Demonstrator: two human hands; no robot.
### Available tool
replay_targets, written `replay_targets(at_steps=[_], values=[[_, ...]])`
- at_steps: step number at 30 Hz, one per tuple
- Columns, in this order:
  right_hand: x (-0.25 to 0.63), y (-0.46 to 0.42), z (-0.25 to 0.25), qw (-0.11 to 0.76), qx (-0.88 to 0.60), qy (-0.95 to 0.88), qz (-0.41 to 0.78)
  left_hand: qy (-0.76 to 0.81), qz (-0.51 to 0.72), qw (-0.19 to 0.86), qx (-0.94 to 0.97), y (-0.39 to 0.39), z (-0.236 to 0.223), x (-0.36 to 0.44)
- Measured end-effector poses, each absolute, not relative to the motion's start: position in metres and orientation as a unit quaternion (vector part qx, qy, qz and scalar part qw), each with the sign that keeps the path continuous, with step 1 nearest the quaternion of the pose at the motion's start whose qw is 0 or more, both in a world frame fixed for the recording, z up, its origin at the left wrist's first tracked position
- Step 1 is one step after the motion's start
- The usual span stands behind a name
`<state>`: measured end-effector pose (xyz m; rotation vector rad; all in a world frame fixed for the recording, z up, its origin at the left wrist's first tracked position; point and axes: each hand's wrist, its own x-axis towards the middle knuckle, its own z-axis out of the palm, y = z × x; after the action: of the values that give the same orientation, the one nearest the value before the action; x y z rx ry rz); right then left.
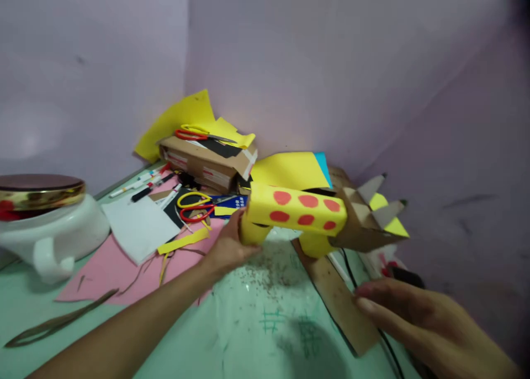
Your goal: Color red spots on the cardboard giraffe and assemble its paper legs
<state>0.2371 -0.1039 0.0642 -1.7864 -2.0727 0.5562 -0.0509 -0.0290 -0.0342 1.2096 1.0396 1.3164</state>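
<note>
A yellow paper animal figure with red spots lies lengthwise above the middle of the table, its cardboard end with two grey pointed pieces facing right. My left hand is wrapped round the yellow leg at the figure's left end. My right hand is apart from the figure, lower right, with its fingers stretched out and holding nothing. Near its fingertips are a flat cardboard strip and a black cable.
Left of the figure are red-and-yellow scissors, white paper, pink paper and several markers. Behind stand a cardboard box with another pair of scissors and yellow sheets. A white pot stands far left.
</note>
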Motion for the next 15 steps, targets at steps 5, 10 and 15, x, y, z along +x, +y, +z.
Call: replay_targets(at_steps=[5,10,15], values=[[0.252,-0.075,0.021,0.274,-0.707,-0.601,0.25,0.472,0.54,0.482,0.503,-0.026,-0.031,-0.049],[0.244,-0.029,0.0,0.39,-0.606,-0.609,0.331,0.476,0.552,0.479,0.49,-0.024,-0.026,-0.047],[0.217,-0.002,-0.008,0.467,-0.522,-0.604,0.381,0.465,0.567,0.478,0.483,-0.025,-0.025,-0.044]])
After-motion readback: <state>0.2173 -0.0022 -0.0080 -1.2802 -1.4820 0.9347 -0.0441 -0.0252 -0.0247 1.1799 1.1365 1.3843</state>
